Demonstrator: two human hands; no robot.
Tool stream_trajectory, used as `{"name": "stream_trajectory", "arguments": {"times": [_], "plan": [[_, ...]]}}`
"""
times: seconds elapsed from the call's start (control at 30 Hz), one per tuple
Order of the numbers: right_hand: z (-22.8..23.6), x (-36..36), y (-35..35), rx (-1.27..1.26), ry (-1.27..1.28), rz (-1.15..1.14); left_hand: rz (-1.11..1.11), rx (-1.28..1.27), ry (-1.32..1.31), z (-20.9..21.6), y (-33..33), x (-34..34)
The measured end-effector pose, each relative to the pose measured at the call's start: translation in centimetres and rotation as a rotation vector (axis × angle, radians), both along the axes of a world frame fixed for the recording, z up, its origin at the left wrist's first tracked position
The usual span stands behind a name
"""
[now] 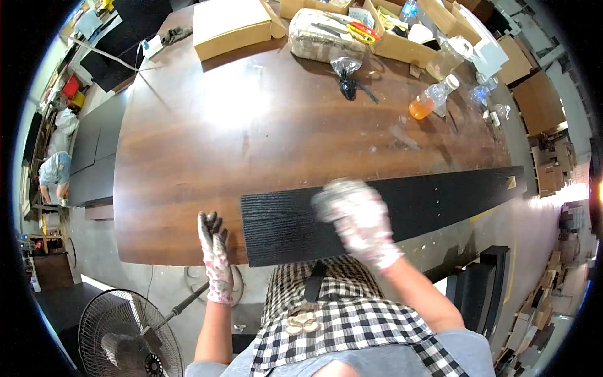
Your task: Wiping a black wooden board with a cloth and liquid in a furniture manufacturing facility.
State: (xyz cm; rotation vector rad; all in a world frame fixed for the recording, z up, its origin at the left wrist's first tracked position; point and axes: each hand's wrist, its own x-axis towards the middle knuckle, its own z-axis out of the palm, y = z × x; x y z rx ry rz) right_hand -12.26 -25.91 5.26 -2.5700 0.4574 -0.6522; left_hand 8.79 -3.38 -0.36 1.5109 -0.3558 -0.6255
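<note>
A long black board (pixel 408 204) with a ridged, wood-grain face lies along the near edge of the brown table (pixel 188 157). Over its left part is my right hand (pixel 361 220), in a white glove with red-pink marks. Motion smears its fingers, so whether a greyish cloth is in them or only glove shows cannot be made out. Beside the board's left end, at the table edge, my left hand (pixel 215 257) is held apart from it. That glove has dark, soiled fingertips; the fingers are stretched out and hold nothing.
At the table's far side are a closed carton (pixel 229 28), a wrapped bundle (pixel 317 38) with scissors (pixel 363 31) on top, and an open box (pixel 402 47). A bottle of orange liquid (pixel 422 107) stands far right. A fan (pixel 129 333) is lower left; a person (pixel 55 173) bends farther left.
</note>
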Motion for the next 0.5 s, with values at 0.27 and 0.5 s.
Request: {"name": "stream_trajectory", "arguments": {"times": [0.27, 0.5], "plan": [[-0.5, 2.0, 6.7, 0.008, 0.102, 0.341, -0.135, -0.111, -0.304, 4.8, -7.8, -1.4], [-1.0, -18.0, -3.4, 0.225, -0.088, -0.76, -0.453, 0.007, -0.697, 4.3, -9.9, -2.7]]}}
